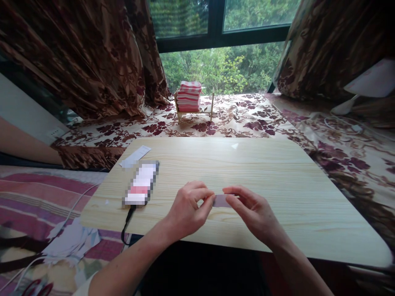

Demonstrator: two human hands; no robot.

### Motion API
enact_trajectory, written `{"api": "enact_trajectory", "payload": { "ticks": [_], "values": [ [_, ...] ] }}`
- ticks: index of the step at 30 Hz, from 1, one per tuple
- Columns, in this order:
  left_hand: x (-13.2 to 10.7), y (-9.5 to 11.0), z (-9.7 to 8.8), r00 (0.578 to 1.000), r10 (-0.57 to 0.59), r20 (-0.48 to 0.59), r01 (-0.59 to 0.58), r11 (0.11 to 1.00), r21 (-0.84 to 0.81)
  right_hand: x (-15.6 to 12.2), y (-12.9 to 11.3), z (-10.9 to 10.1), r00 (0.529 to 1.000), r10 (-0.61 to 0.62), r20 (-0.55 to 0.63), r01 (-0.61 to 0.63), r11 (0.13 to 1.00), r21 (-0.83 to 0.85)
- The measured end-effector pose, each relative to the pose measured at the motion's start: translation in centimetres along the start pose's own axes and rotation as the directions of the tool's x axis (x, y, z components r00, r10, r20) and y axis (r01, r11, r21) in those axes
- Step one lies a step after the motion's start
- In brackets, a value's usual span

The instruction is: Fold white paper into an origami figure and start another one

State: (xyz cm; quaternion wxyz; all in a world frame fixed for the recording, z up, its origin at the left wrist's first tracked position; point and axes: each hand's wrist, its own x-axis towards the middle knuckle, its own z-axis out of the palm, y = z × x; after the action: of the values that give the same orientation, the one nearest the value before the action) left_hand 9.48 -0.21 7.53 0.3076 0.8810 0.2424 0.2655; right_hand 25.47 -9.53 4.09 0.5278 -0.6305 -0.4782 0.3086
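Observation:
A small pale pink slip of paper [221, 200] lies low over the light wooden table [277, 185], pinched from both ends. My left hand [187, 211] has thumb and fingers closed on its left end. My right hand [251, 213] grips its right end with thumb and forefinger. Both hands hover near the table's front edge, just right of a phone [141, 184] lying on the table with a black cable [126, 224] plugged into its near end.
A white paper strip [135, 156] rests at the table's far left corner. On the flowered cloth behind stands a small wooden rack with folded red-and-white cloths [189, 96]. Curtains flank the window. A lamp [367, 84] and white cable [342, 123] sit right.

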Motion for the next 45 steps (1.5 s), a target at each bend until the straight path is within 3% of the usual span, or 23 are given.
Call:
{"api": "enact_trajectory", "payload": {
  "ticks": [3,8,10,12,15,18,22,25,28,31,33,34,36,37,41,43,45],
  "values": [
    [0.2,0.7,0.5,1.0,-0.026,-0.016,0.025,0.999,-0.029,0.0,-0.8,1.1,0.999,-0.038,0.008,0.039,0.998,-0.046],
    [-0.2,-1.4,-1.0,0.991,-0.131,-0.025,0.127,0.985,-0.118,-0.2,0.4,-0.6,0.998,-0.007,-0.067,0.005,1.0,-0.027],
    [-0.3,-2.5,-1.7,0.962,-0.218,-0.166,0.203,0.974,-0.104,-0.2,0.8,-1.5,0.98,0.064,-0.189,-0.065,0.998,0.004],
    [-0.2,-2.9,-1.8,0.946,-0.255,-0.2,0.237,0.965,-0.114,-0.1,0.8,-1.7,0.979,0.08,-0.186,-0.083,0.997,-0.008],
    [0.2,-1.8,-1.0,0.988,-0.156,0.01,0.155,0.973,-0.172,0.1,0.2,-1.1,1.0,0.014,-0.014,-0.015,0.999,-0.029],
    [0.6,-0.5,0.0,0.989,-0.084,0.12,0.105,0.976,-0.191,0.1,-0.2,-0.4,1.0,0.011,0.026,-0.011,1.0,-0.025],
    [0.7,-0.3,0.5,0.991,-0.044,0.13,0.064,0.986,-0.155,0.1,-0.4,-0.2,0.996,0.031,0.084,-0.028,0.999,-0.038],
    [0.6,-0.2,0.7,0.993,-0.006,0.114,0.018,0.995,-0.103,0.1,-1.1,0.4,0.996,-0.023,0.089,0.032,0.995,-0.093],
    [0.5,0.3,0.9,0.997,0.022,0.076,-0.018,0.999,-0.044,0.0,-1.6,1.1,0.994,-0.108,0.035,0.112,0.987,-0.118],
    [0.2,0.0,0.2,0.998,0.023,0.061,-0.022,0.999,-0.028,-0.1,-0.7,0.2,0.995,-0.105,0.003,0.104,0.99,-0.1],
    [0.0,-0.9,-0.8,0.999,-0.018,0.033,0.018,1.0,-0.009,0.0,0.8,-1.6,0.998,-0.026,-0.055,0.021,0.994,-0.104],
    [-0.1,-1.4,-1.3,0.998,-0.064,-0.024,0.064,0.998,0.014,0.1,1.6,-2.6,0.986,0.028,-0.166,-0.046,0.993,-0.104],
    [-0.3,-2.1,-2.1,0.983,-0.156,-0.098,0.162,0.986,0.049,0.2,2.7,-4.1,0.916,0.158,-0.368,-0.196,0.978,-0.069],
    [-0.3,-2.3,-2.2,0.985,-0.152,-0.086,0.157,0.986,0.053,0.3,2.9,-4.3,0.897,0.193,-0.397,-0.232,0.971,-0.054],
    [-0.3,-1.3,-0.9,0.999,-0.032,0.023,0.032,0.999,0.009,0.5,1.1,-1.6,0.982,0.169,-0.083,-0.166,0.985,0.048],
    [-0.1,-0.6,-0.3,0.999,-0.021,0.03,0.021,1.0,-0.002,0.4,0.0,0.2,0.99,0.136,0.035,-0.138,0.987,0.079],
    [-0.1,-0.4,-0.2,0.999,-0.04,0.036,0.041,0.999,-0.015,0.3,-0.6,1.2,0.991,0.106,0.077,-0.113,0.99,0.086]
  ]
}}
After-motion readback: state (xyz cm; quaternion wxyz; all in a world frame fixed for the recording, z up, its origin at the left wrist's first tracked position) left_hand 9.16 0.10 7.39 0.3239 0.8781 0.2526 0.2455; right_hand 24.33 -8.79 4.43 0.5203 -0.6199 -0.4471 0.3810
